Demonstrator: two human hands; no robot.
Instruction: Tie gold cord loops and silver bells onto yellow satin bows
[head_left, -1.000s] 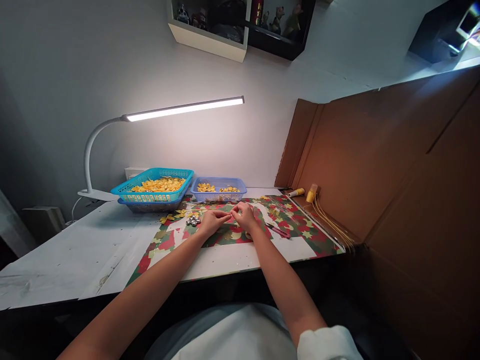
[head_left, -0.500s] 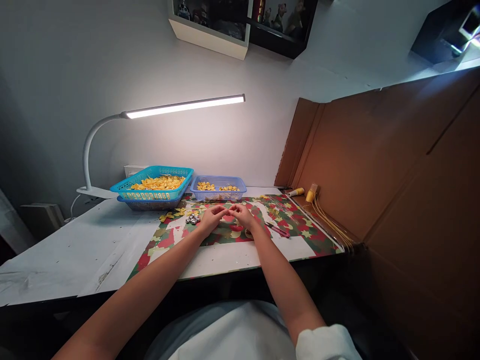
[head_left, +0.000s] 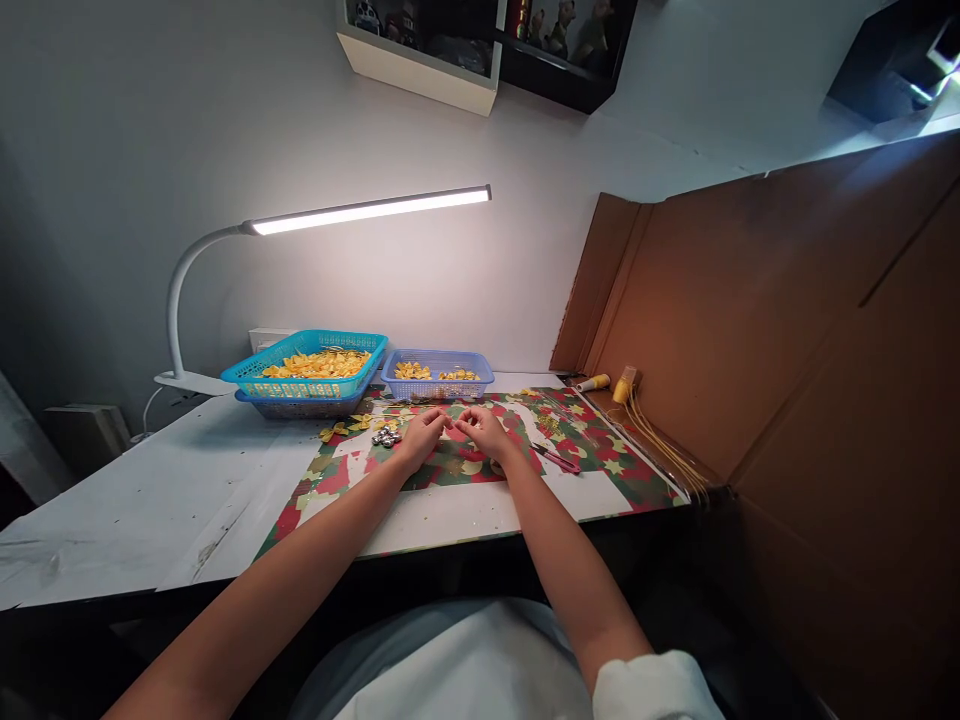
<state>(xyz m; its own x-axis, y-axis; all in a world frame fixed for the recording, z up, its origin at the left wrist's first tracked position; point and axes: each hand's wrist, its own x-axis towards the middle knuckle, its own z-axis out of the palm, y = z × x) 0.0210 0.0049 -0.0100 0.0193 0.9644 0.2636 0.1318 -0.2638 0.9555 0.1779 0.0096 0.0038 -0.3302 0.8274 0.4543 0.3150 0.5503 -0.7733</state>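
Both your left hand (head_left: 424,437) and your right hand (head_left: 484,433) are in front of the periwinkle plastic basket (head_left: 450,390), on its near side, above the red-and-green patterned sheet (head_left: 442,470). Your fingertips point inward and nearly meet. Each hand looks drawn into a loose pinch, as if around something very small, but you can't tell from this view what either one grasps, or whether it grasps anything. If there is a workpiece, it sits between your fingertips, in front of that basket. Nearest your left hand, in front of the basket and a little to its left, lies a cluster of shiny silver bead-like pieces (head_left: 386,437). The yellow bow-shaped pieces (head_left: 334,433) lie farther left on the sheet. Pink-handled scissors (head_left: 566,464) rest in front of the basket and to its right, apart from your right hand. More yellow pieces (head_left: 412,371) are inside the basket, and the turquoise plastic basket (head_left: 292,388) to its left holds a larger heap. A bundle of thin yellow strands (head_left: 664,443) lies well off to its right. The step in hand looks like fine two-handed fingertip work, judging by how close your fingers are. The next move seems to call for a steady, light pinch on both sides, with small finger motions and your wrists kept quiet, since a tiny piece could slip and be hard to find against that busy pattern.
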